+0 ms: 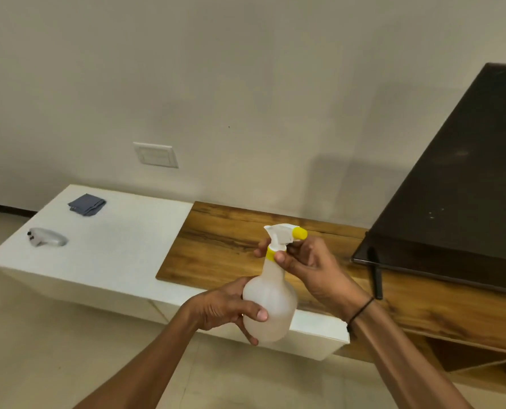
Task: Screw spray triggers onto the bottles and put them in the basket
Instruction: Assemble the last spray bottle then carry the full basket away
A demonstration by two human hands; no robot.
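The bottle (271, 305), translucent, seemingly empty and so probably light and a little squashy, is held in the air above the desk (122, 246) edge, the left hand (225, 308) curled round its belly while the right hand's (308, 261) fingers (280, 257) pinch the yellow collar (270, 253) of the spray trigger (284, 234), the sensible place to twist.

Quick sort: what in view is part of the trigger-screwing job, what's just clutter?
Job:
- bottle, gripped by left hand
- spray trigger on its neck, yellow collar pinched by right hand
- no basket in view

Lying about:
- grey cloth on white bench
- grey controller-like object, same bench
- black screen on wooden top
- wall switch plate
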